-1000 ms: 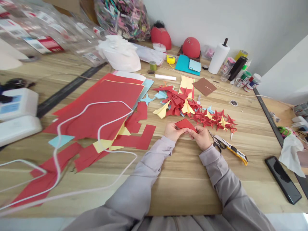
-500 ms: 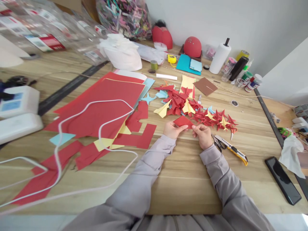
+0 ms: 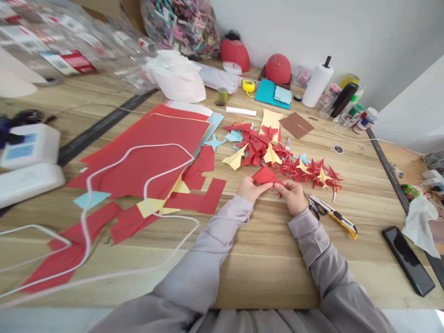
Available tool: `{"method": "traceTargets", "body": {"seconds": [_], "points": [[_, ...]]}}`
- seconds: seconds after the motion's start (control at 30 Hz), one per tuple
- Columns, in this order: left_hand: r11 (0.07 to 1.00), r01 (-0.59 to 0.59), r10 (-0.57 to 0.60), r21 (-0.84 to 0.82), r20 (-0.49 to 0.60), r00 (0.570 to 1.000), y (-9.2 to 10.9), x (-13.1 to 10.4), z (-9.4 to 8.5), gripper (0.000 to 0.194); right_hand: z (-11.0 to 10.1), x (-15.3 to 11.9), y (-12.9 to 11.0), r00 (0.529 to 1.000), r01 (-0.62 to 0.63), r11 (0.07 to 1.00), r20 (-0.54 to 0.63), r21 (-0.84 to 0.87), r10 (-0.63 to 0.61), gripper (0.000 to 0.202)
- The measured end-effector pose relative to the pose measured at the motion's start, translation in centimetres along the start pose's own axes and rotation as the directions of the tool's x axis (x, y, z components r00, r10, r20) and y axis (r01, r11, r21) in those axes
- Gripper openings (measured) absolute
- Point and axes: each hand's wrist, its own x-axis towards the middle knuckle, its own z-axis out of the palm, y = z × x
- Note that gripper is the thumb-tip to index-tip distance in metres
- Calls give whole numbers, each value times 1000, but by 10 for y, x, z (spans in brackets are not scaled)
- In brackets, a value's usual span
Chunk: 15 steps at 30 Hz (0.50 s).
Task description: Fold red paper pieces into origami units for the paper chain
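Between my two hands is a small folded piece of red paper [image 3: 266, 175], held a little above the table. My left hand [image 3: 250, 188] is closed on its left side, thumb along the lower edge. My right hand [image 3: 292, 196] pinches the lower right edge, its fingertips close to the left thumb. Just beyond the paper lies a heap of folded paper stars [image 3: 255, 147], mostly red. A yellow paper plane [image 3: 236, 158] rests at the heap's left side. To the right of my right hand lie a utility knife [image 3: 335, 216] and scissors [image 3: 315, 206].
Large red sheets [image 3: 156, 152] and red offcuts [image 3: 211, 196] cover the left of the table, with a white cable [image 3: 144, 189] looping across them. A black phone [image 3: 408, 261] lies at the right. Bottles [image 3: 366, 120], a yellow tape measure [image 3: 248, 86] and tissues [image 3: 178, 76] stand at the back.
My right fingers have shifted slightly left along the paper's lower edge, toward the left thumb. The paper's right part looks more folded over. The view has moved very slightly.
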Motion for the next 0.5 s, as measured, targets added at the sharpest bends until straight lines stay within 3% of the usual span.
{"method": "traceTargets", "body": {"seconds": [0.3,0.5], "points": [[996,-69,64,58,86,994,-7,2,-3,31,1,0,0,1000,-5,1000,19,18,5,23],[997,-56,52,55,74,996,-8,2,-3,35,1,-1,-2,1000,-17,1000,24,19,17,24]]}}
